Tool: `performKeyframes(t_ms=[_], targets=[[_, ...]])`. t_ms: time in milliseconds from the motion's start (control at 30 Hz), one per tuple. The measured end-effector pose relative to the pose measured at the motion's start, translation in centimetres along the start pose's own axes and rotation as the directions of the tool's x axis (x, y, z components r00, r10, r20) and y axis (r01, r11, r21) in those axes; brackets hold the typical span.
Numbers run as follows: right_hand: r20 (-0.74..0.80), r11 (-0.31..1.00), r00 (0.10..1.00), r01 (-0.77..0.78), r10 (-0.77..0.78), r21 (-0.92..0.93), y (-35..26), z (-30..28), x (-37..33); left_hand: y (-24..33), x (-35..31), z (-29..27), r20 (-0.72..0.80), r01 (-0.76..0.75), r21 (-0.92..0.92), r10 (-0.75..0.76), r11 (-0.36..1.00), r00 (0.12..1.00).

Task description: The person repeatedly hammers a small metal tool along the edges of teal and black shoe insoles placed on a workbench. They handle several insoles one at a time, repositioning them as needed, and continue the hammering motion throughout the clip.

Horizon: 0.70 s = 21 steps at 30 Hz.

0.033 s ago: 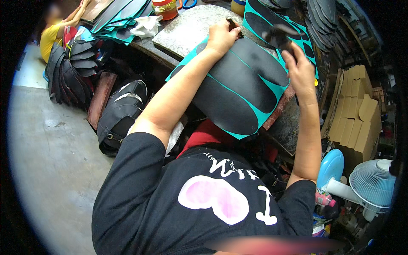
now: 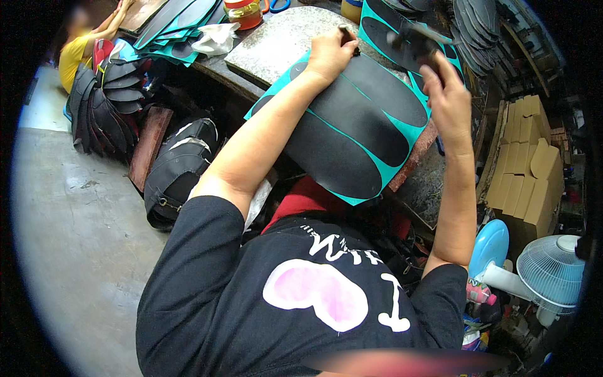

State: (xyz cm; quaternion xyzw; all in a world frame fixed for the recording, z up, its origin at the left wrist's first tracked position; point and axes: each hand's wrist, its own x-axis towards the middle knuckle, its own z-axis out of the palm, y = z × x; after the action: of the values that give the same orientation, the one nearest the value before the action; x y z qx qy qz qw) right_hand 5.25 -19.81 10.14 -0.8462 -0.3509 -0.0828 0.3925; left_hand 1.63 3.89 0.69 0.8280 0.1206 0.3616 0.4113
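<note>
My left hand (image 2: 331,58) is closed round a short dark tool (image 2: 347,36), mostly hidden by the fingers, at the far edge of a turquoise sheet (image 2: 399,129) with large black oval shapes. The sheet lies over the near side of a pale stone slab (image 2: 276,41) and overhangs towards my lap. To the right, my right hand (image 2: 449,103) is raised and closed on a dark tool that looks like a hammer (image 2: 414,50), smeared by motion. Behind it lies another turquoise and black sheet (image 2: 377,31).
Cut turquoise sheets (image 2: 176,28), crumpled white plastic (image 2: 217,39) and a red-lidded jar (image 2: 244,14) lie at the back left. Cardboard boxes (image 2: 521,163) and a fan (image 2: 549,276) stand at right. A person in a yellow shirt (image 2: 74,60) is at far left.
My right hand and the blurred hammer have shifted slightly to the right. My left hand, with its dark tool, and the sheet under it have barely moved.
</note>
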Motion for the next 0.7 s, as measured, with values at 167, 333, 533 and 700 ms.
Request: performKeyframes(t_ms=[167, 333, 533, 700], targets=[[-0.102, 0.984, 0.989, 0.093, -0.109, -0.153, -2.9, 1.1, 0.7, 1.9, -0.5, 1.3, 0.083, -0.296, 0.334, 0.284, 0.895, 0.955], [-0.041, 0.950, 0.995, -0.102, 0.094, -0.296, 0.0, 0.3, 1.1, 0.6, -0.1, 1.3, -0.120, 0.018, -0.004, -0.018, 1.000, 0.993], [-0.057, 0.985, 0.998, -0.010, 0.000, -0.171, 0.6, -0.6, 1.8, -0.8, 0.2, 1.3, 0.017, 0.172, -0.282, -0.174, 0.944, 0.985], [-0.249, 0.965, 0.933, 0.261, -0.261, -0.034, -2.1, -0.9, 1.3, 0.7, 0.0, 1.2, 0.029, -0.106, 0.046, 0.105, 0.993, 0.994]])
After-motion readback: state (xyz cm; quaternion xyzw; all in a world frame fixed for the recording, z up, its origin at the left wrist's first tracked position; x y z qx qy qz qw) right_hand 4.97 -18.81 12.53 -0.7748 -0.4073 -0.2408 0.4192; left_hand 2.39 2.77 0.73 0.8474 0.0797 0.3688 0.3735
